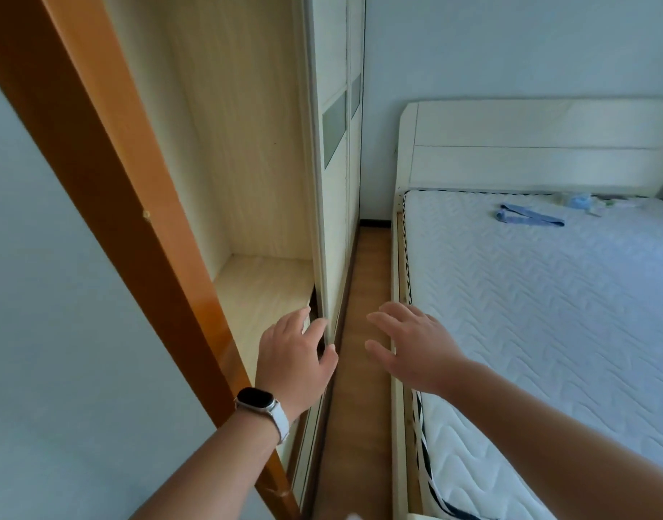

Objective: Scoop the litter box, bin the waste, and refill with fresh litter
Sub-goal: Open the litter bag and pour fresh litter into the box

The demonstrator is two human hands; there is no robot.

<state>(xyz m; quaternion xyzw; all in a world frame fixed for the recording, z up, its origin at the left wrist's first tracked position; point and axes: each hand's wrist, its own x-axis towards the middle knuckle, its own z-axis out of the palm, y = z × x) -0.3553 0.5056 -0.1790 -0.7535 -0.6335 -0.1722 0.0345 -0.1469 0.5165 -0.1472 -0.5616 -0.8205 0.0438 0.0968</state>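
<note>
No litter box, scoop, bin or litter bag shows in the head view. My left hand (294,356), with a white-strapped watch on its wrist, is stretched forward with fingers apart, its fingertips at the edge of the cream wardrobe's sliding door (332,204). My right hand (408,349) is held out beside it over the narrow floor strip, fingers spread, holding nothing.
An orange wooden door frame (135,204) runs diagonally at the left. The wardrobe's open compartment (262,283) is bare inside. A narrow wooden floor aisle (363,332) lies between wardrobe and a bed with a white quilted mattress (547,313); a blue strap (529,217) lies on it.
</note>
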